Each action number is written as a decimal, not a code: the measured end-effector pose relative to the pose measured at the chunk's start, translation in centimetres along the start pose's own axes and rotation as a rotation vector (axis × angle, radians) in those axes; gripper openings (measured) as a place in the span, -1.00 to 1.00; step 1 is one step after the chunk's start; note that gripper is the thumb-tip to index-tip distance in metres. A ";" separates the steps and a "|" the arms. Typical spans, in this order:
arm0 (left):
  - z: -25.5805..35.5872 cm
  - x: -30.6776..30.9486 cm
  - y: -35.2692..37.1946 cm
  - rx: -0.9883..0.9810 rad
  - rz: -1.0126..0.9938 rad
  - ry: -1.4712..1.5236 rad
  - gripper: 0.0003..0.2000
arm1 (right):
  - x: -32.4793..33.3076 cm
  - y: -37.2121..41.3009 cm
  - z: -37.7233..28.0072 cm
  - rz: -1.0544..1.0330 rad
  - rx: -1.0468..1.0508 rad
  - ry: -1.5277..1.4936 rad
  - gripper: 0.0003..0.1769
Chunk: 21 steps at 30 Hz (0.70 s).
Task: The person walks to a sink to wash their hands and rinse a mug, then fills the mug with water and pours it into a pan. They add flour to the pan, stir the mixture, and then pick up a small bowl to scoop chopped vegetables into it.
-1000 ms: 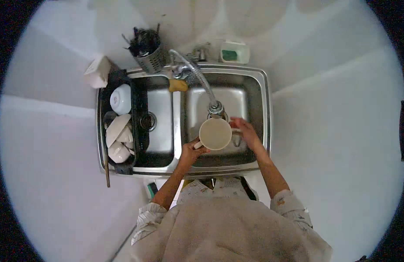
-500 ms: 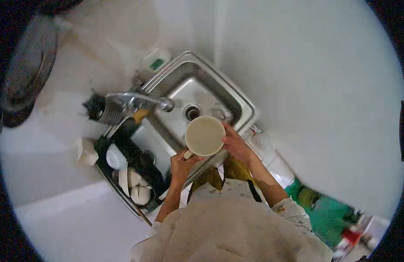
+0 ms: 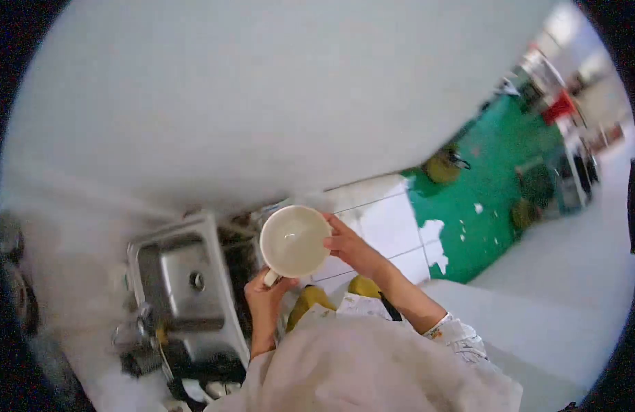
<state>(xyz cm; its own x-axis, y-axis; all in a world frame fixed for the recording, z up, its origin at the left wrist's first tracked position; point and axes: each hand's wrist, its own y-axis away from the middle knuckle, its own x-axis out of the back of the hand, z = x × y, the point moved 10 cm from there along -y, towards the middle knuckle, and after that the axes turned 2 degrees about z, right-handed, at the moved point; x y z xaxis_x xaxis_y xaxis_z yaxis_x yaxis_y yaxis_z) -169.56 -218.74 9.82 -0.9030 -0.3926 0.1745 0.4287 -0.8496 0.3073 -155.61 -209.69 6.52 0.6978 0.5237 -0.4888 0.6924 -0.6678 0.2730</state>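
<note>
A cream-coloured round bowl with small handles is held in front of my body, its open top facing up. My left hand grips it at the handle on the lower left. On the right rim, my right hand has its fingers closed round the edge. The inside looks pale and a little shiny; whether it holds liquid cannot be made out. Part of each hand's fingers is hidden under the bowl.
To the left is a steel sink with a faucet and a dish rack holding white dishes. White tiles lead to a green floor with a dark-yellow object. Pale walls stand above and at the right.
The view has turned right, so the sink now lies at the left and more green floor shows. Both hands still hold the bowl, which has moved away from over the sink.
</note>
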 end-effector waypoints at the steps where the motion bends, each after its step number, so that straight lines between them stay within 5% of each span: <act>1: 0.3 -2.9 -0.1 0.008 -0.046 0.015 -0.80 | 2.7 2.4 -1.7 0.142 0.009 0.041 -0.25; 15: 11.6 -49.7 2.5 -0.048 -0.756 0.025 -0.68 | 36.4 28.7 -17.3 0.795 0.373 -0.250 -0.30; 21: 14.9 -66.8 3.1 -0.102 -0.944 -0.056 -0.79 | 48.3 36.6 -22.4 0.955 0.511 -0.314 -0.30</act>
<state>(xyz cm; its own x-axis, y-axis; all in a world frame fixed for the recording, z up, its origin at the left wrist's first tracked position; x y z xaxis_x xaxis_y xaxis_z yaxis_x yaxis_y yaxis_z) -107.49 -189.89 13.01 -0.8716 0.4867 -0.0586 -0.4839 -0.8351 0.2618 -92.47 -197.03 11.50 0.7746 -0.4254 -0.4679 -0.3066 -0.8998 0.3105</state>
